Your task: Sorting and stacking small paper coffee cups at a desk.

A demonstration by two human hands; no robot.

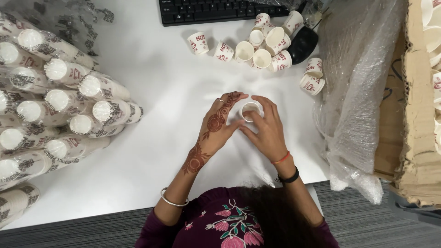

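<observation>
Both left hand [219, 123] and right hand [265, 128] pinched one small white paper cup [250, 110] between them, where squeezing could crumple its thin rim.

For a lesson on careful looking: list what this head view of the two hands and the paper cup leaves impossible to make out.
- Paper cup: sides hidden by left hand and right hand; only the rim shows.
- Keyboard: cut off by the top edge.
- Cardboard box: contents cut off by the right edge.
- Dark object behind loose cups: partly covered.

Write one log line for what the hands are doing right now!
left hand: holds paper cup | right hand: holds same cup | loose cups: behind | wrapped cup stacks: left
</observation>
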